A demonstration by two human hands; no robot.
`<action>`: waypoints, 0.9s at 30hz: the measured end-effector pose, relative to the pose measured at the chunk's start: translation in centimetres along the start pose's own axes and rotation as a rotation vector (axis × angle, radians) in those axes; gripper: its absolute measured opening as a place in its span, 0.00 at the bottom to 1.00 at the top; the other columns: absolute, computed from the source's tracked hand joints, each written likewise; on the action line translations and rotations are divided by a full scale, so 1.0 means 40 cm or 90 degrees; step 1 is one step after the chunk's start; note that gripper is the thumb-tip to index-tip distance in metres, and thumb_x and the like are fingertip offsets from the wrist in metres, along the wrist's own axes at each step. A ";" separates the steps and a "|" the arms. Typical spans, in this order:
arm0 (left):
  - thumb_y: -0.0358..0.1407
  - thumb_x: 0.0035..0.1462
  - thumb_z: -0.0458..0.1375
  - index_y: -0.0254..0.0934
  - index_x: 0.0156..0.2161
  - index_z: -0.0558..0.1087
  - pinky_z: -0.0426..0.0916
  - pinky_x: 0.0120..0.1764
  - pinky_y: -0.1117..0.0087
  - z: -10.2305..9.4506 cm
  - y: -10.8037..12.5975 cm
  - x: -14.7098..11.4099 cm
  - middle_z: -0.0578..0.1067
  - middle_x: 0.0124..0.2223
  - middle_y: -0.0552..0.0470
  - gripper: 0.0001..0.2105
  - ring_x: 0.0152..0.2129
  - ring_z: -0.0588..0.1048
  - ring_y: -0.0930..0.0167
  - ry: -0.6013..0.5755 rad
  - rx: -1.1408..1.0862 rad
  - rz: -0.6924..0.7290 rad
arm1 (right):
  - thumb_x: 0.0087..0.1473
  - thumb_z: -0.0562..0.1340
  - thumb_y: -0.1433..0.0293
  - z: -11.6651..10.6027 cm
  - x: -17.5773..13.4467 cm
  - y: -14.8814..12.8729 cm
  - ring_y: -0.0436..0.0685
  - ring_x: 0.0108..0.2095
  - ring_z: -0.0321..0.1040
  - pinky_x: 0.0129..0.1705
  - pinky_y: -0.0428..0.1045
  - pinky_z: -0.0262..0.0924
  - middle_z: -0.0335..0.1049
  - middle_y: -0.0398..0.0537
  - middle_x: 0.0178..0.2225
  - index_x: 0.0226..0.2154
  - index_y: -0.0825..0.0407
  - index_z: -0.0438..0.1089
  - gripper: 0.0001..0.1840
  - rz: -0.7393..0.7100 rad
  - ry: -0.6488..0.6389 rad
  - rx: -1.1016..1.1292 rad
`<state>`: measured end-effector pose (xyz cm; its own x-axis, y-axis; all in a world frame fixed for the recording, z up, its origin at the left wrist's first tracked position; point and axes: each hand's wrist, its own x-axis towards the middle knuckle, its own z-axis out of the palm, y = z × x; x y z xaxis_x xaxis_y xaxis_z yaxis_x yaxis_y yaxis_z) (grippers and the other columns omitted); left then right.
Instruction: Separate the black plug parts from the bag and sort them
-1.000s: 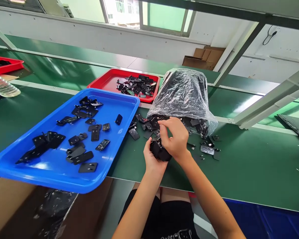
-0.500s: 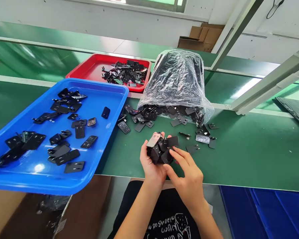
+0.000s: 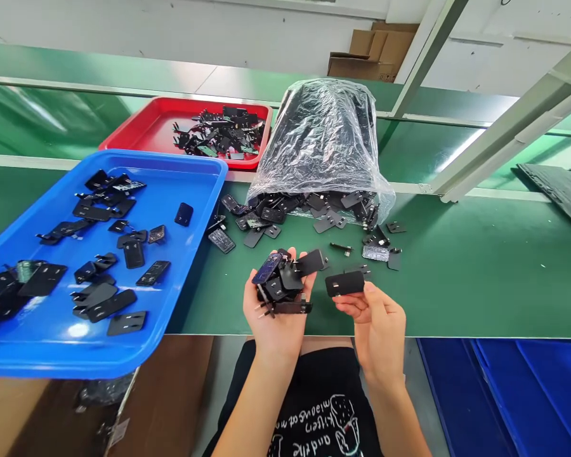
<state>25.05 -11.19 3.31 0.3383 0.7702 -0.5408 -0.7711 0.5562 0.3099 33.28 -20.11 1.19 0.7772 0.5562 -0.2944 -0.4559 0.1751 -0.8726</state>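
Note:
A heap of small black plastic parts with metal prongs lies in my left hand, palm up, with the fingers curled round it. My right hand pinches one flat black rectangular part by its right end, apart from the heap. Its wide face is turned towards me and shows a small light mark. Just beyond my hands, loose black parts lie on the green table. More of them spill from the mouth of a clear plastic bag.
On the left, a blue tray holds scattered black parts and overhangs the table's front edge. Behind it a red tray holds a pile of dark parts. A slanting metal post stands at the right, near a dark panel.
My right hand has drawn one black part off the heap and moved right with it. My left hand has shifted slightly left and down in view. The camera view has turned a little.

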 end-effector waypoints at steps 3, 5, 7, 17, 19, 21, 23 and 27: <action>0.45 0.59 0.50 0.38 0.42 0.75 0.68 0.52 0.58 0.006 0.005 -0.019 0.77 0.49 0.44 0.16 0.51 0.72 0.61 -0.002 0.012 -0.003 | 0.54 0.65 0.64 0.005 -0.013 -0.003 0.52 0.28 0.76 0.31 0.43 0.72 0.78 0.49 0.26 0.28 0.55 0.76 0.11 0.069 -0.008 0.110; 0.45 0.60 0.50 0.39 0.42 0.75 0.68 0.52 0.58 0.008 0.006 -0.030 0.76 0.51 0.45 0.16 0.54 0.70 0.61 -0.009 0.023 -0.002 | 0.53 0.65 0.65 0.010 -0.026 0.001 0.51 0.29 0.77 0.32 0.42 0.72 0.78 0.48 0.27 0.29 0.54 0.76 0.09 0.091 -0.027 0.139; 0.45 0.59 0.50 0.39 0.42 0.75 0.67 0.54 0.56 0.011 0.008 -0.037 0.76 0.51 0.45 0.16 0.56 0.68 0.60 -0.018 0.030 0.002 | 0.53 0.65 0.65 0.012 -0.041 0.011 0.51 0.29 0.76 0.32 0.42 0.72 0.78 0.47 0.28 0.30 0.53 0.76 0.09 0.101 -0.059 0.131; 0.46 0.59 0.51 0.38 0.38 0.76 0.68 0.54 0.60 0.012 0.022 -0.041 0.79 0.46 0.48 0.16 0.51 0.73 0.62 -0.092 0.018 0.020 | 0.57 0.61 0.67 -0.032 -0.064 0.004 0.54 0.30 0.74 0.35 0.48 0.70 0.75 0.44 0.27 0.30 0.51 0.72 0.07 -0.005 -0.320 -0.211; 0.46 0.60 0.51 0.38 0.38 0.76 0.68 0.54 0.60 0.010 0.025 -0.041 0.79 0.45 0.49 0.16 0.50 0.74 0.62 -0.086 0.020 -0.002 | 0.56 0.60 0.67 -0.037 -0.052 -0.014 0.53 0.30 0.73 0.35 0.47 0.69 0.74 0.45 0.28 0.30 0.52 0.72 0.07 -0.004 -0.380 -0.240; 0.46 0.59 0.51 0.38 0.38 0.76 0.69 0.53 0.59 0.008 0.029 -0.042 0.79 0.45 0.49 0.16 0.50 0.74 0.61 -0.077 0.028 -0.040 | 0.56 0.59 0.67 -0.040 -0.039 -0.033 0.53 0.29 0.71 0.34 0.47 0.68 0.73 0.45 0.28 0.30 0.52 0.72 0.08 -0.015 -0.435 -0.277; 0.46 0.58 0.52 0.39 0.39 0.76 0.69 0.52 0.57 0.005 0.035 -0.042 0.79 0.46 0.49 0.15 0.50 0.73 0.60 -0.081 0.039 -0.076 | 0.57 0.58 0.66 -0.043 -0.030 -0.051 0.54 0.29 0.70 0.33 0.47 0.66 0.73 0.46 0.28 0.28 0.52 0.72 0.11 -0.045 -0.483 -0.334; 0.47 0.57 0.53 0.41 0.41 0.75 0.69 0.52 0.53 -0.005 0.047 -0.042 0.77 0.49 0.48 0.15 0.53 0.71 0.57 -0.083 0.065 -0.104 | 0.60 0.53 0.65 -0.052 -0.020 -0.068 0.55 0.31 0.70 0.33 0.49 0.65 0.73 0.47 0.29 0.31 0.51 0.73 0.15 -0.104 -0.554 -0.403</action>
<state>22.92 -11.49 4.65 0.5260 0.6980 -0.4858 -0.6445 0.6999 0.3079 34.78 -22.73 2.98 0.1211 0.9926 0.0029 0.1251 -0.0123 -0.9921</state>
